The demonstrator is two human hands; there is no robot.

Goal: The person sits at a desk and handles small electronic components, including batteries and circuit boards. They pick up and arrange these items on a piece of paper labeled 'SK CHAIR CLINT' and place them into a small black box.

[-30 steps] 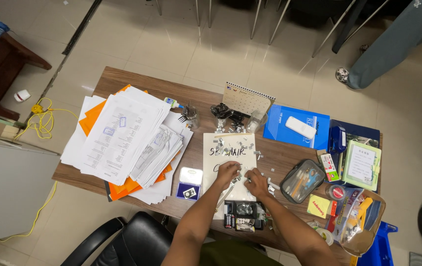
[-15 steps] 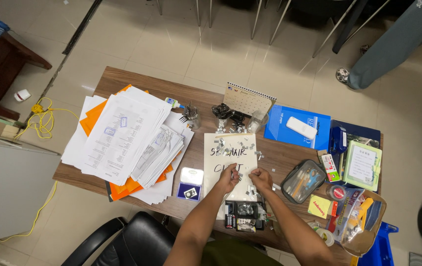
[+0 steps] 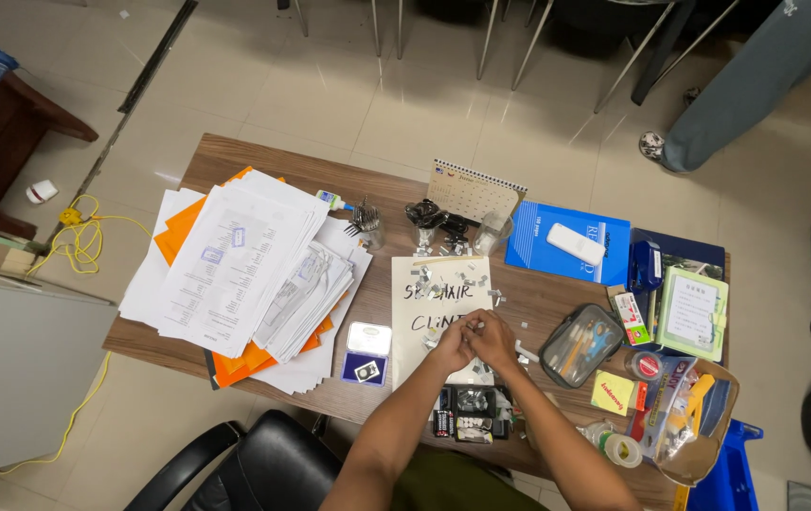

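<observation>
My left hand (image 3: 451, 344) and my right hand (image 3: 497, 339) meet over the lower part of a white sheet (image 3: 415, 322) with handwritten letters. Their fingertips pinch together on a small silvery clip (image 3: 476, 326) between them. Several more small metal clips (image 3: 460, 280) lie scattered on the sheet's upper half. A black compartment tray (image 3: 470, 414) holding small parts sits just below my hands, at the wooden desk's (image 3: 235, 156) near edge.
Big stacks of papers (image 3: 235, 265) cover the desk's left. A small blue tin (image 3: 367, 352), desk calendar (image 3: 474, 189), blue notebook (image 3: 543, 255), clear pencil case (image 3: 580, 345) and tape rolls (image 3: 621, 449) surround the sheet. Another person's leg (image 3: 756, 85) stands at the far right.
My hands, a little apart on the sheet before, have come together with fingertips touching at its lower middle.
</observation>
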